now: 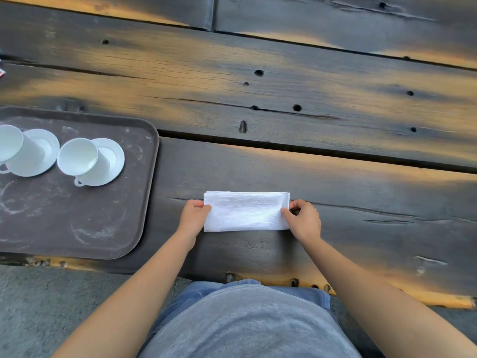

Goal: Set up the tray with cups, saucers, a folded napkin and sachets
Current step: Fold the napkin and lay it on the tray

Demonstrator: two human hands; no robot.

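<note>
A white napkin (pixel 245 211), folded into a long rectangle, lies flat on the dark wooden table in front of me. My left hand (pixel 193 217) pinches its left end and my right hand (pixel 304 219) pinches its right end. To the left sits a dark brown tray (pixel 77 228). On its far part stand two white cups, each on a white saucer: one cup (pixel 77 156) on its saucer (pixel 113 161) and another cup (pixel 9 143) on its saucer (pixel 44 151) at the frame's left edge.
The plank table (pixel 284 86) has gaps, knots and holes and stretches far ahead and to the right. A small red and white item (pixel 2 72) peeks in at the far left edge. The table's near edge runs just before my body.
</note>
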